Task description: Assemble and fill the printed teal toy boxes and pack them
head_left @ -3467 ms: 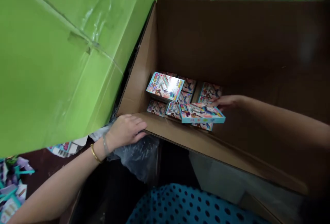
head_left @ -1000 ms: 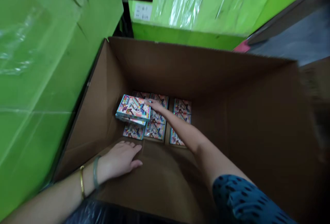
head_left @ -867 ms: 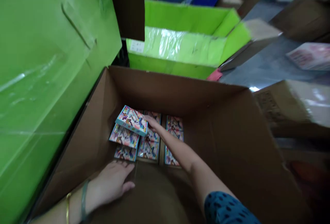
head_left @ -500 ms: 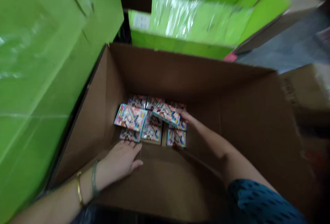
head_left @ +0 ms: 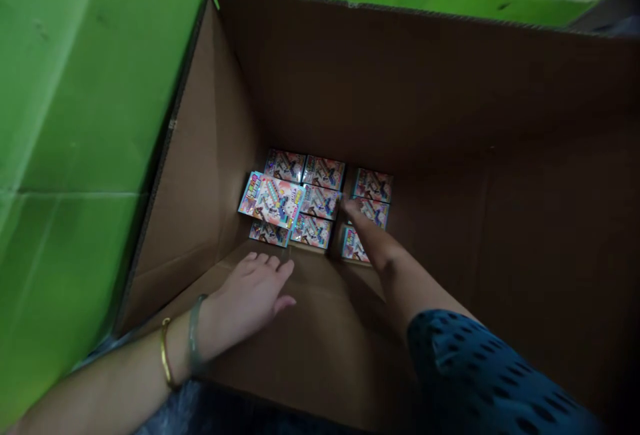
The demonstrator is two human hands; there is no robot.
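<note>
A glossy multicoloured flat cardboard box (head_left: 273,199) sits above similar printed boxes (head_left: 311,231) in the brown cardboard carton (head_left: 190,188); likely light, stiff, slick, best gripped by opposite edges. The left hand (head_left: 250,301) spreads loosely, holding nothing; whether the blurred right hand (head_left: 351,209) grasps anything, I cannot tell.

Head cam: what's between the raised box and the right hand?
In the head view, one lower box lies between the raised box and the blurred right hand.
</note>
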